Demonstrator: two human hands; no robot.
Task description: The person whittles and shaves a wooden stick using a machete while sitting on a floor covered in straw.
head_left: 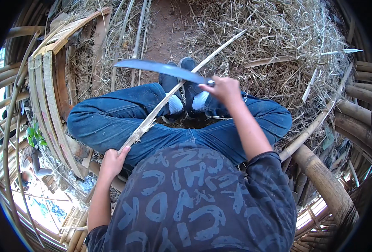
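Note:
A long pale bamboo strip point(163, 103) slants across my lap, from the lower left up to the straw on the far right. Its near end, frayed with loose fibres, sits in my left hand point(113, 161), which is closed around it. My right hand point(225, 90) grips the dark handle of a machete point(160, 69) in front of my right knee. The broad blade points left and crosses over the strip near my shoes; whether the two touch I cannot tell. My crossed legs in blue jeans point(106, 117) lie beneath the strip.
A wooden crate point(51, 101) stands at my left. Thin bamboo strips point(140, 33) lie ahead on bare soil, with straw and shavings point(270, 46) spread to the right. Thick bamboo poles point(320, 176) hem in my right side. A person point(32, 159) is partly visible outside at the left.

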